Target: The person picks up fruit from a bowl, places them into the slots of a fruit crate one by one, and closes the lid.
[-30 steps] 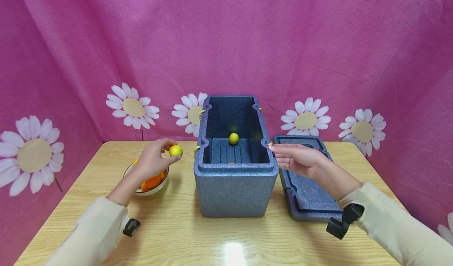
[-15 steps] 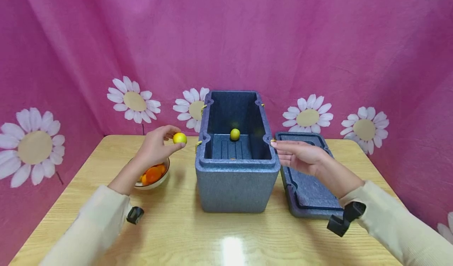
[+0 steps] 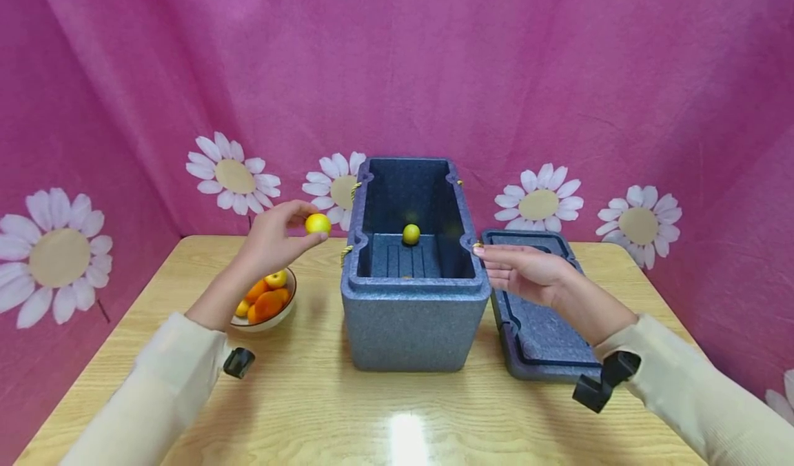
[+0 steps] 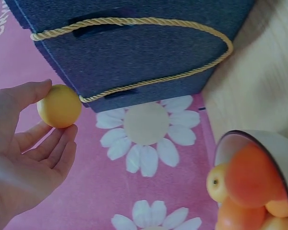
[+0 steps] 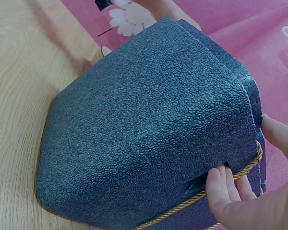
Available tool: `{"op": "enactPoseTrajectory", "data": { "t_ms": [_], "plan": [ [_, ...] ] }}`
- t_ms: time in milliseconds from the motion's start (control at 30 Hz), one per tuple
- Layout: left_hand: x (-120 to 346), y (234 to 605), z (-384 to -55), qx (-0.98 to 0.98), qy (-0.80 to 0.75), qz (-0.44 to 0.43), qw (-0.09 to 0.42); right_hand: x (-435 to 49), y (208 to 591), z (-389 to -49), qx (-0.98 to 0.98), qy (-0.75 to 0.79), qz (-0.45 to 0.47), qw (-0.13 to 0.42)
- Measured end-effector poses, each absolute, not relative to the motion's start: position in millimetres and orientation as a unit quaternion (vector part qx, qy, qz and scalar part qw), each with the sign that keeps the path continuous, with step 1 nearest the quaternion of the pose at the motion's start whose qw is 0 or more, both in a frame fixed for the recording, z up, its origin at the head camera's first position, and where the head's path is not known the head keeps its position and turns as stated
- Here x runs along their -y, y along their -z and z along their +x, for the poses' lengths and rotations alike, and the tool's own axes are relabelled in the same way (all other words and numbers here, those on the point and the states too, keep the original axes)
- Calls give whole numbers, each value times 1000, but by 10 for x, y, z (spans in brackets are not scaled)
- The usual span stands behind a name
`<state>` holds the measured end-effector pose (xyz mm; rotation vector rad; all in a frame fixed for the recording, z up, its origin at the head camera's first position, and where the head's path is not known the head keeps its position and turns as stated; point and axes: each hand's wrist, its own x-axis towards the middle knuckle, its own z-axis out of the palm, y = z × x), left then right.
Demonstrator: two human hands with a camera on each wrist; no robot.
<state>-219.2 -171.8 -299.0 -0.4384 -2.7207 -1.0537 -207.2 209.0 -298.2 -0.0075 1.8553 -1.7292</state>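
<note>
My left hand pinches a round yellow fruit between thumb and fingers, in the air left of the foam box. In the left wrist view the fruit looks smooth, with the box's side and rope beyond it. My right hand holds the right side of the dark grey foam box. Its thumb is at the rim, while its fingers reach the recess by the yellow rope. Another round yellow fruit lies on the box floor; a sliver of orange shows near the front rim.
A white bowl of several orange and yellow fruits stands on the wooden table, left of the box. On the right lies the grey foam lid. A pink curtain with daisies hangs behind.
My left hand has lifted the yellow fruit up and slightly right, uncovering more of the bowl. My right hand stays at the box side. The head view has tilted slightly.
</note>
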Motion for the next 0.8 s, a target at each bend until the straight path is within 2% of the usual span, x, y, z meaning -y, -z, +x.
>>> {"op": "enactPoseTrajectory", "data": {
  "t_ms": [433,800],
  "plan": [
    [1594,2772,-2193,910,375,-146,98,-2074,2955,-2086,-706,642,5,298],
    [1444,2614,-2190,902,380,-169,119,-2087,2991,-2079,-706,643,-4,297]
  ]
}}
